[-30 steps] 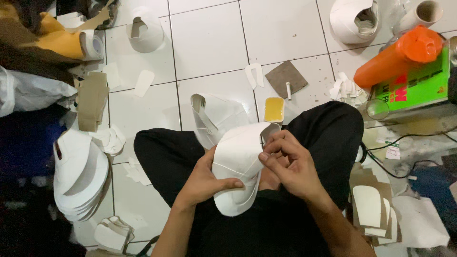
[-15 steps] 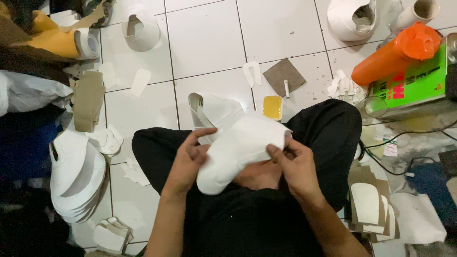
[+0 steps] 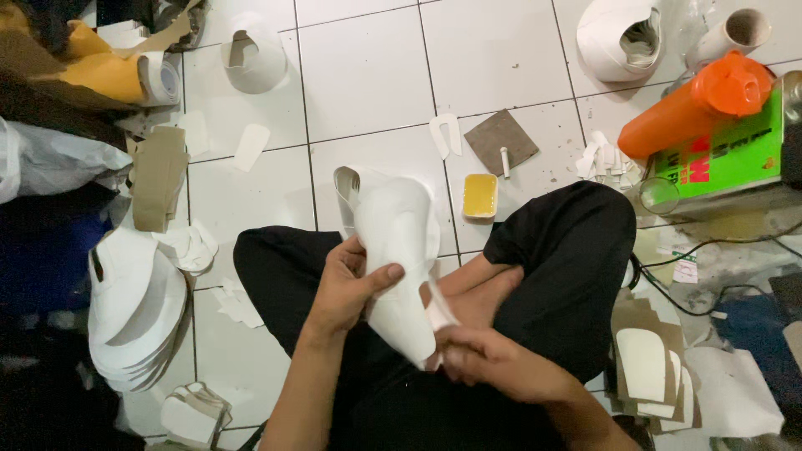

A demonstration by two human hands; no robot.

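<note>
a shoe workshop floor: stacked white uppers (image 3: 134, 317), glue tin (image 3: 718, 159), offcuts (image 3: 606, 159).

You have one view only, from the camera on your head. It looks almost straight down, close over your crossed legs (image 3: 576, 276) and lap, and takes in the white tiled floor (image 3: 368, 75) ahead and at both sides.

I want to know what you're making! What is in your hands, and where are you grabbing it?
A white shoe upper. The left hand grips its side, thumb across the front; the right hand pinches its lower end.
</note>
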